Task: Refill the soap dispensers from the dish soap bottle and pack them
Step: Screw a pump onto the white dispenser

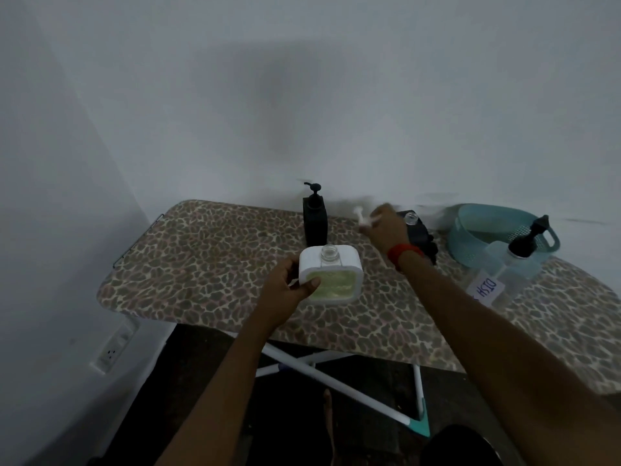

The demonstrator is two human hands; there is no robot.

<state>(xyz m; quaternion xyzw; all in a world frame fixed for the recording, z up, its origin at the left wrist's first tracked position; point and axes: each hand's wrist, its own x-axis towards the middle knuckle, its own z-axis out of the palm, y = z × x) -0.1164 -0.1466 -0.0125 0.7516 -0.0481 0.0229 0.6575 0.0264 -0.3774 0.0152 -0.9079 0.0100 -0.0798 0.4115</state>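
The left hand [291, 281] grips the white dispenser [336, 285], which stands upright near the front of the worktop [201, 264] with its open neck pointing up. The right hand [386, 227], well apart, pinches a blurred white pump [360, 218] near an upright black dispenser [315, 220].

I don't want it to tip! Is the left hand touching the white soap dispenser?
Touching. Head view shows the left hand gripping the white soap dispenser, thumb on its front.

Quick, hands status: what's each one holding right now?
Left hand: grips the white soap dispenser, neck uncapped.
Right hand: pinches a white pump head, blurred.
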